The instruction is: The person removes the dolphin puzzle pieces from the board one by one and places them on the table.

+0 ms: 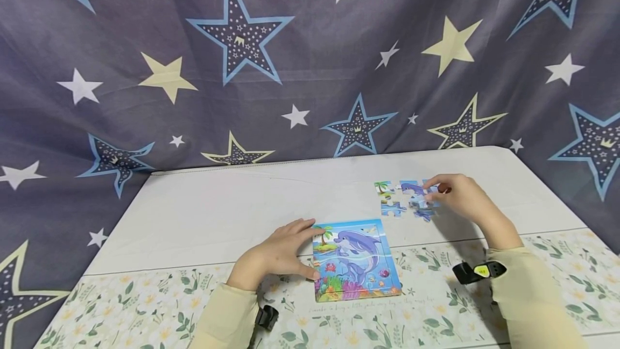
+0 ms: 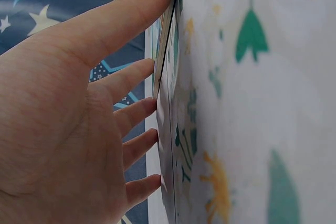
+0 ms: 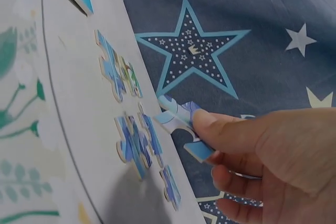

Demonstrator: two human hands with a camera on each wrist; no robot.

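Note:
My left hand [image 1: 277, 250] lies at the left edge of a square dolphin jigsaw board [image 1: 356, 260], fingers spread. Its thumb and fingertips touch the board's edge and the cloth. In the left wrist view the board [image 2: 166, 38] appears edge-on beside the thumb. Up at the right, my right hand [image 1: 462, 196] pinches a blue and purple jigsaw piece [image 3: 172, 110] between thumb and fingers, raised above the table. Under and beside it lie several loose jigsaw pieces [image 1: 391, 209], some overlapping. A palm tree shows on one piece [image 1: 382, 188].
The white table [image 1: 232, 203] has a floral cloth [image 1: 160, 303] across its near part. Behind it hangs a dark curtain [image 1: 310, 53] with stars. Black straps with small devices [image 1: 479, 272] sit at both wrists.

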